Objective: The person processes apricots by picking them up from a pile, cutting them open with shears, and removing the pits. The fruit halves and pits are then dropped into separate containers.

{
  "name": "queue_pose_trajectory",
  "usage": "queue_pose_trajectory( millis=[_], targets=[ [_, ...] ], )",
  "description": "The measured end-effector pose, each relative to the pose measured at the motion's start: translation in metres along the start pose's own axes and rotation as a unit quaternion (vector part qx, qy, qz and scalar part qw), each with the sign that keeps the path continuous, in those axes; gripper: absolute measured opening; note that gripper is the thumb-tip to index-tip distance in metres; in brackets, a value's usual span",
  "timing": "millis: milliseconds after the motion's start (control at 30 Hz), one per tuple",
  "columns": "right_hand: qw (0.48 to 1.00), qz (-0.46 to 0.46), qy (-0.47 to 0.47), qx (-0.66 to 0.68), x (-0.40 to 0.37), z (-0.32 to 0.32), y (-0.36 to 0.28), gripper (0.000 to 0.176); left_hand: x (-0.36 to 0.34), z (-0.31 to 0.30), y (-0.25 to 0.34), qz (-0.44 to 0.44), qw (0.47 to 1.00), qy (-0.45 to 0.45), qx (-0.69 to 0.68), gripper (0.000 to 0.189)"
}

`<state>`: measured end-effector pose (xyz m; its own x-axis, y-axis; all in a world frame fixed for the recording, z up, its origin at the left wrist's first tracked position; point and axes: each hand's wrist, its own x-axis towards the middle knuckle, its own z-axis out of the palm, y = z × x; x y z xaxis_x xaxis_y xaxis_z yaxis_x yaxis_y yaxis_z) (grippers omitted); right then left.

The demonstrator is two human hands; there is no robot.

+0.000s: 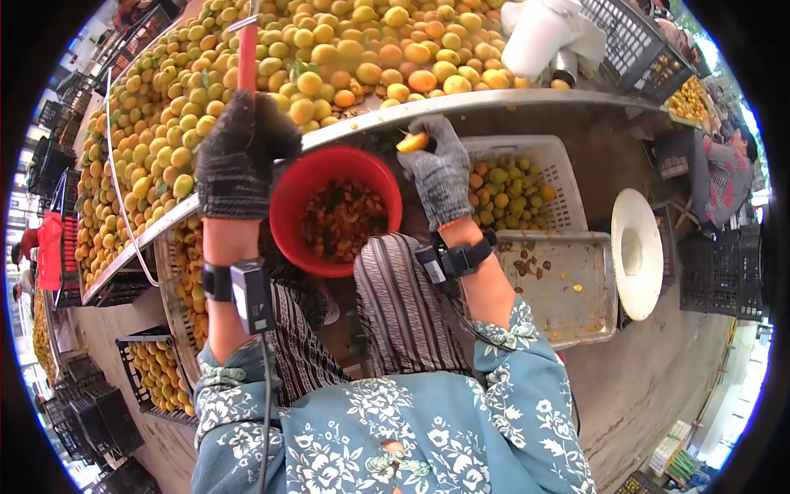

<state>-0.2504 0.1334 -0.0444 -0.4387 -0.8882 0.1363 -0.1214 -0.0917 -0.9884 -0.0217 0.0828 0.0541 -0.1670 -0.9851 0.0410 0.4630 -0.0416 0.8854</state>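
Observation:
My left hand, in a dark knit glove, is closed around a red-handled tool. Its handle points up toward the fruit heap and ends in a thin metal piece whose exact form I cannot make out. My right hand, in a grey knit glove, pinches an orange apricot piece between thumb and fingers, near the table's front edge. Between and below both hands stands a red bucket with many brown, wet apricot pits in it. A large heap of apricots covers the table.
A metal table rim curves ahead. On the right are a white crate of apricots, a metal tray with scraps, and a white basin tilted on its side. Black crates stand around. Another person sits far right.

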Motion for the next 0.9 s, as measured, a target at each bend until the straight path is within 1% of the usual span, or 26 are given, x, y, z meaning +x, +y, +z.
queue_pose_trajectory(
  millis=[33, 67, 100, 133, 167, 233, 300, 333, 367, 400, 433, 500, 533, 567, 633, 667, 700, 767, 800, 833, 900],
  targets=[
    [0.997, -0.06, -0.022, 0.032, 0.012, 0.012, -0.015, 0.021, 0.008, -0.002, 0.002, 0.017, 1.0, -0.001, -0.02, 0.035],
    [0.997, -0.07, -0.034, 0.01, 0.022, 0.022, -0.028, 0.022, 0.018, -0.012, -0.001, 0.004, 0.998, -0.045, -0.052, 0.034],
    [0.995, -0.082, -0.052, -0.006, 0.034, 0.035, -0.038, 0.023, 0.013, -0.001, -0.003, 0.049, 0.997, 0.064, 0.005, 0.028],
    [0.983, -0.176, -0.056, -0.024, 0.049, 0.048, -0.041, 0.028, 0.011, 0.002, 0.0, 0.041, 0.988, 0.138, 0.051, 0.027],
    [0.988, -0.085, -0.111, 0.068, 0.058, 0.06, -0.049, 0.029, 0.032, -0.039, -0.027, 0.041, 0.998, 0.053, 0.007, 0.027],
    [0.974, 0.022, -0.179, 0.139, 0.07, 0.085, -0.067, 0.037, 0.035, -0.064, -0.022, 0.049, 0.998, 0.045, 0.014, 0.025],
    [0.962, -0.034, -0.252, 0.1, 0.088, 0.096, -0.066, 0.046, 0.036, -0.064, -0.012, -0.001, 0.99, 0.108, -0.086, 0.024],
    [0.961, -0.066, -0.249, 0.099, 0.098, 0.105, -0.055, 0.051, 0.037, -0.066, -0.006, 0.002, 0.988, 0.123, -0.092, 0.022],
    [0.972, -0.074, -0.21, 0.07, 0.107, 0.107, -0.044, 0.046, 0.037, -0.068, -0.001, 0.003, 0.985, 0.139, -0.098, 0.02],
    [0.979, -0.015, -0.162, 0.118, 0.107, 0.11, -0.046, 0.042, 0.036, -0.063, 0.004, 0.019, 0.981, 0.149, -0.123, 0.017],
    [0.979, 0.046, -0.112, 0.163, 0.103, 0.11, -0.053, 0.038, 0.036, -0.061, 0.008, 0.014, 0.982, 0.162, -0.1, 0.015],
    [0.981, 0.114, -0.107, 0.112, 0.087, 0.09, -0.084, 0.032, 0.026, -0.05, 0.008, 0.008, 0.983, 0.157, -0.09, 0.016],
    [0.981, 0.113, -0.121, 0.104, 0.084, 0.086, -0.087, 0.028, 0.026, -0.044, 0.007, 0.004, 0.987, 0.157, -0.047, 0.016],
    [0.981, 0.112, -0.119, 0.103, 0.083, 0.085, -0.089, 0.028, 0.03, -0.041, 0.003, -0.006, 0.99, 0.142, -0.019, 0.016],
    [0.962, 0.117, -0.208, 0.137, 0.079, 0.089, -0.095, 0.03, 0.031, -0.033, 0.002, -0.03, 0.994, 0.088, 0.055, 0.013],
    [0.96, 0.089, -0.226, 0.136, 0.069, 0.095, -0.101, 0.035, 0.032, -0.024, -0.002, -0.03, 0.995, 0.079, 0.06, 0.016],
    [0.954, 0.113, -0.206, 0.184, 0.06, 0.105, -0.104, 0.026, 0.036, -0.028, -0.015, -0.033, 0.99, 0.046, 0.128, 0.022],
    [0.943, 0.103, -0.182, 0.258, 0.044, 0.116, -0.109, 0.027, 0.033, -0.018, -0.024, 0.007, 0.956, 0.005, 0.294, 0.032],
    [0.945, 0.1, -0.184, 0.251, 0.044, 0.115, -0.101, 0.027, 0.032, -0.013, -0.027, 0.035, 0.953, -0.022, 0.302, 0.042],
    [0.946, 0.101, -0.181, 0.25, 0.046, 0.109, -0.095, 0.027, 0.033, -0.011, -0.029, 0.032, 0.953, -0.025, 0.301, 0.042],
    [0.927, 0.146, -0.173, 0.297, 0.047, 0.097, -0.089, 0.026, 0.031, -0.007, -0.031, -0.006, 0.935, -0.122, 0.332, 0.029]
  ],
)
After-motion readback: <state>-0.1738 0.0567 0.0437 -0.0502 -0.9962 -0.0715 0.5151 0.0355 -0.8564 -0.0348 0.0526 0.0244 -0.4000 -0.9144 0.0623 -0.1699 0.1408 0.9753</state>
